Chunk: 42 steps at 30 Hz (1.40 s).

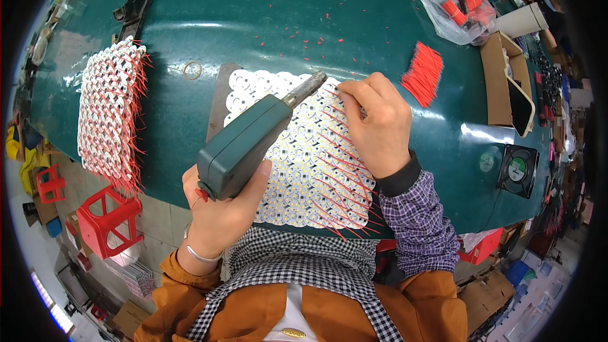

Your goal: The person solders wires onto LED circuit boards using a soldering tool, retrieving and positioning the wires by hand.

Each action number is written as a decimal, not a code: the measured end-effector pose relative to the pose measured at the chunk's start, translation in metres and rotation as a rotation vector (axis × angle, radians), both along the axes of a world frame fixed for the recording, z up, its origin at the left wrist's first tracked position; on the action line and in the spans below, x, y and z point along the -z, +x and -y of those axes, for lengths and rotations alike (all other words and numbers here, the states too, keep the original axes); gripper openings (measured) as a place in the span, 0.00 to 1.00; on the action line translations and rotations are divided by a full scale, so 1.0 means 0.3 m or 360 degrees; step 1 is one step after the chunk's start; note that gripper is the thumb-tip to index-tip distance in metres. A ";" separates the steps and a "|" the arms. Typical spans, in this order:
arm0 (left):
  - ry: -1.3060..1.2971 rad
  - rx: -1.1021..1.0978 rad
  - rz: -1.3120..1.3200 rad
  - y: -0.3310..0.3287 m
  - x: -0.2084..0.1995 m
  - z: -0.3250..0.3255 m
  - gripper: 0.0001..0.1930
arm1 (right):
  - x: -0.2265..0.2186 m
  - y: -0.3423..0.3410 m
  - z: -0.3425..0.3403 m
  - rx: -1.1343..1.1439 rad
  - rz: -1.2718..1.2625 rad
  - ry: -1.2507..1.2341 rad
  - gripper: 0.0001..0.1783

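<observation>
Left hand (221,216): wraps soldering gun (244,145)
Right hand (383,117): apparently pinching wire (335,92)
Boards (294,180): likely being soldered
Next: steady wire

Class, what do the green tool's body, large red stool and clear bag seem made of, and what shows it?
Green tool's body: probably hard plastic, satin; smooth, moulded-looking edges.
Large red stool: likely smooth moulded plastic; even colour, one-piece look.
Clear bag: apparently thin plastic film, shiny; wrinkled, see-through.

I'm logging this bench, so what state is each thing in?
Left hand: closed around soldering gun
Soldering gun: held tilted
Right hand: fingertips pinched, contents unclear
LED panel: flat, wired at right
Wired panels: apparently piled
Red wire bundle: lying spread out
Cardboard box: open
</observation>
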<state>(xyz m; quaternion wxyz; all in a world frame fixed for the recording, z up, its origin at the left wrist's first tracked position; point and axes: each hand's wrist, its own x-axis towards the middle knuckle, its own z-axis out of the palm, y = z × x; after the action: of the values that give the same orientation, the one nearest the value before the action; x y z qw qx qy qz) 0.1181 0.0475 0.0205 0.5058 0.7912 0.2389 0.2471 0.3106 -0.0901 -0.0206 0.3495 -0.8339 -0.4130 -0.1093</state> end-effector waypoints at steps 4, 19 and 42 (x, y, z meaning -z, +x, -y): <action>-0.0006 0.0051 -0.0079 0.011 -0.005 -0.008 0.06 | 0.001 0.000 -0.001 0.0014 0.0012 -0.0025 0.05; 0.0010 0.0123 -0.0030 0.030 0.010 -0.012 0.06 | 0.009 0.002 -0.005 0.0033 0.0098 -0.0039 0.04; -0.0531 -0.0251 0.0188 -0.072 -0.012 0.040 0.16 | 0.005 0.280 0.271 0.0612 0.0426 -0.0176 0.04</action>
<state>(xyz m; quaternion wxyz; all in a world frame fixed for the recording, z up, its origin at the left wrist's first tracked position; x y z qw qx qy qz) 0.0964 0.0355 0.0241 0.6221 0.6595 0.3077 0.2888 0.3946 -0.1714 -0.0219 0.2183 -0.8932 -0.2945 -0.2605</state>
